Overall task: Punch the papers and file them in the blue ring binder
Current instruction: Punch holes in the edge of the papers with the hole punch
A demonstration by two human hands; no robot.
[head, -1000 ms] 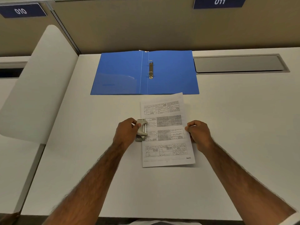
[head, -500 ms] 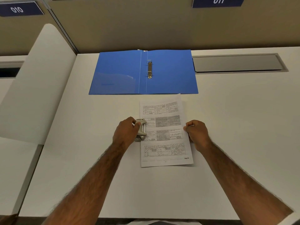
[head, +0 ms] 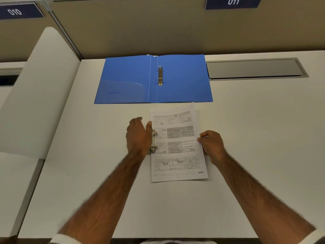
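The papers (head: 178, 143) lie on the desk (head: 246, 129) just below the open blue ring binder (head: 153, 79); their print is unreadable. Signs above read "010" (head: 15, 11) and "011" (head: 233, 1). My left hand (head: 139, 135) lies flat, fingers extended, on the hole punch (head: 153, 140) at their left edge. My right hand (head: 212, 144) pinches their right edge.

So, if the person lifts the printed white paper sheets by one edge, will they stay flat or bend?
The printed white paper sheets look thin and flat on the white desk, so they would probably droop. They likely weigh little and could slide. The right hand pinching their edge probably steadies them.
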